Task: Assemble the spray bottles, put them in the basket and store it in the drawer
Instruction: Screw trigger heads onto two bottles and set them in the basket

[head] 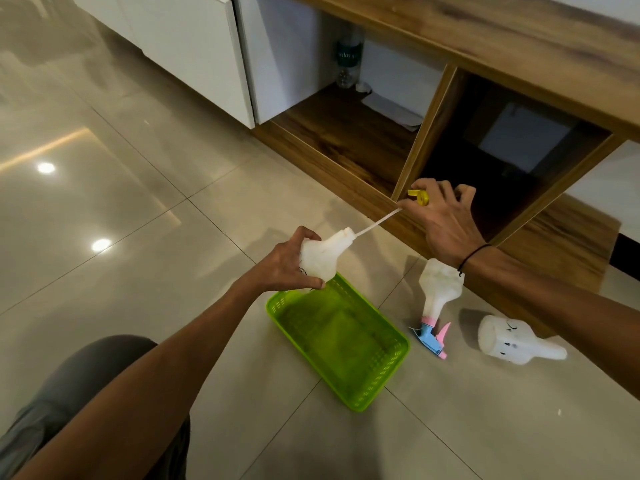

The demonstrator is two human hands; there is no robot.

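Both hands: left (287, 265) grips bottle (320, 256), right (441, 216) sprayer (419, 197).

Dim warm light, ceiling-lamp glare on glossy floor (104, 174), wide-angle edge distortion

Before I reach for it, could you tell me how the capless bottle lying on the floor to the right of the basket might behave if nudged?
The capless bottle lies on its side on smooth glossy tiles, so it would probably roll or slide. It looks empty and translucent, so likely light. Its plastic looks thin, so it may flex under a squeeze.
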